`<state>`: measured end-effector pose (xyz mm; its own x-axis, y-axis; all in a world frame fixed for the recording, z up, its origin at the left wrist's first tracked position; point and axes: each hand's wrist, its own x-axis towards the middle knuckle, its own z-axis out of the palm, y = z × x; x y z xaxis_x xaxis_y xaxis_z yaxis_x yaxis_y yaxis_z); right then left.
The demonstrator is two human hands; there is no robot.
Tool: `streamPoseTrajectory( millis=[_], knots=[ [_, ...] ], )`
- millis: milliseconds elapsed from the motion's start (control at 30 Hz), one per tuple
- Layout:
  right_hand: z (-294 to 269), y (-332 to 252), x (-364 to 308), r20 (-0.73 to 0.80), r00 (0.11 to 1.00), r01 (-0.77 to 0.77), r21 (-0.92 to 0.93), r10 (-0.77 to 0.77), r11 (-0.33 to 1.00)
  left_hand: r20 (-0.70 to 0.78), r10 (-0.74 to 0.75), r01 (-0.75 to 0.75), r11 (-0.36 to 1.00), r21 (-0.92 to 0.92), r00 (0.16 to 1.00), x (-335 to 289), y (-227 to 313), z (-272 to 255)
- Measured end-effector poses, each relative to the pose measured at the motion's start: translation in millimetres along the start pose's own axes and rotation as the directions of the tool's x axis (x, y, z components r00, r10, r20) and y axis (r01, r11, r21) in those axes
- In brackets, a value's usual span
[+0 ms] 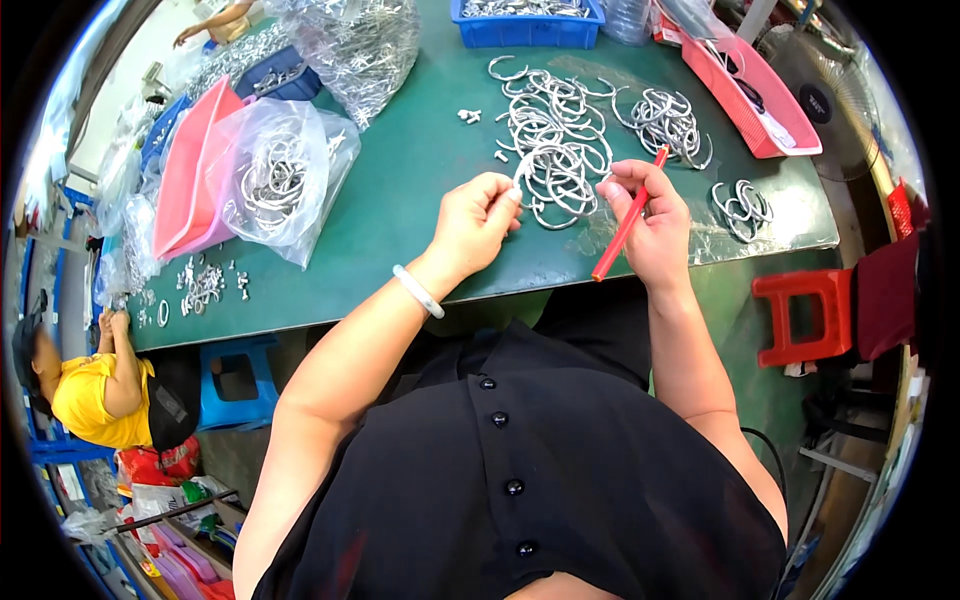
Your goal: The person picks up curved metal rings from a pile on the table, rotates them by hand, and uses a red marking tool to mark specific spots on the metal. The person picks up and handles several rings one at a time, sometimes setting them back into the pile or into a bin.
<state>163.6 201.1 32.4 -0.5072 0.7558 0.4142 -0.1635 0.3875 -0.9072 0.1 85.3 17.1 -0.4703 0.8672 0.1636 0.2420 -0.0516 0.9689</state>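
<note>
My right hand [655,225] holds a red pencil [622,235] slanting across the fingers. Its thumb and fingertips come together at the right side of a pile of silver metal rings [558,130]. On the pile's left side is my left hand [478,222], its fingers curled and thumb pressed to the index finger. Whatever sits in that pinch is too small to make out. Many of the rings look like open, C-shaped bands. A second heap of rings [665,122] lies beyond my right hand, and a smaller group [742,210] is to its right.
Small metal parts [205,287] lie on the green table [400,165]. At left are a pink basket [190,180] and a plastic bag of rings [285,185]. A blue bin [525,32] and pink basket [750,95] stand farther back. A person in yellow [105,395] sits at left.
</note>
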Motion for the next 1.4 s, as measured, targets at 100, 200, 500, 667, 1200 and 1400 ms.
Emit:
streamPoseTrajectory(
  millis=[100, 200, 500, 667, 1200, 1400],
  knots=[
    [4, -6, 4, -0.03, 0.998, 0.049, -0.023, -0.05, 0.999, 0.044, 0.323, -0.321, 0.897, 0.304, 0.945, 11, 6, -6],
    [9, -14, 10, -0.01, 0.995, 0.096, -0.033, -0.096, 0.995, 0.067, 0.469, -0.449, 0.782, 0.432, 0.881, 17, 10, -12],
    [14, -43, 24, 0.339, 0.875, 0.45, -0.311, -0.345, 0.837, 0.34, 0.36, -0.485, 0.757, 0.438, 0.869, 5, 49, -33],
    [28, -39, 9, 0.377, 0.926, -0.024, 0.051, 0.003, 0.998, 0.224, 0.354, -0.416, 0.826, 0.381, 0.908, -10, 51, -46],
    [84, -49, -21, 0.316, 0.93, -0.353, 0.62, 0.189, 0.701, -0.046, -0.177, 0.113, 0.788, -0.605, 0.983, -62, 46, -35],
    [86, -50, -27, 0.363, 0.916, -0.363, 0.575, 0.168, 0.733, -0.084, -0.19, 0.109, 0.812, -0.573, 0.978, -67, 45, -49]
  ],
)
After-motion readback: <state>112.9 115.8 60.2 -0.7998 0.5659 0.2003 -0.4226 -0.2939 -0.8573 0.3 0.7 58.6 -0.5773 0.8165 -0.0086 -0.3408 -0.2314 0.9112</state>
